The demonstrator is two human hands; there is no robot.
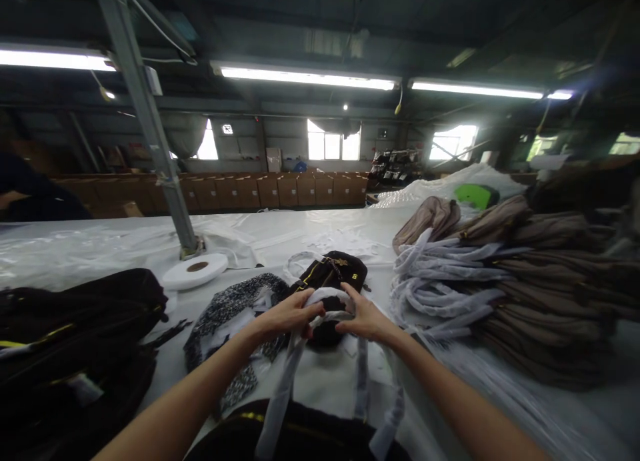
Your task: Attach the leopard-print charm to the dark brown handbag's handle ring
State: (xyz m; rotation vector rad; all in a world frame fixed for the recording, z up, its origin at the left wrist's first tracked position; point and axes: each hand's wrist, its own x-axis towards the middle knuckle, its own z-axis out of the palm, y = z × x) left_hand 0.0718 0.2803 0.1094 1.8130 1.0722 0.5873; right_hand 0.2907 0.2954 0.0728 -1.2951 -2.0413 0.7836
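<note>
A black bag point(310, 437) with yellow trim is at the bottom of the head view, partly cut off by the frame. Its two handles point(283, 397) are covered in white wrapping and arch up from its top. My left hand point(294, 313) grips the left side of the handle loops, fingers bent round them. On the other side, my right hand point(366, 317) holds the same loops between thumb and fingers. Just beyond them lies a small black pouch-like bag point(356, 266) with yellow details. A speckled black-and-white fabric piece point(215, 321) rests left of my left hand.
A roll of white tape point(195, 271) lies by a metal post point(160, 154). Black bags point(75, 341) are piled at left. Brownish-grey bags point(540, 314) with white-wrapped handles are stacked at right, near clear plastic bags point(490, 381). Cardboard boxes point(270, 191) line up behind the table.
</note>
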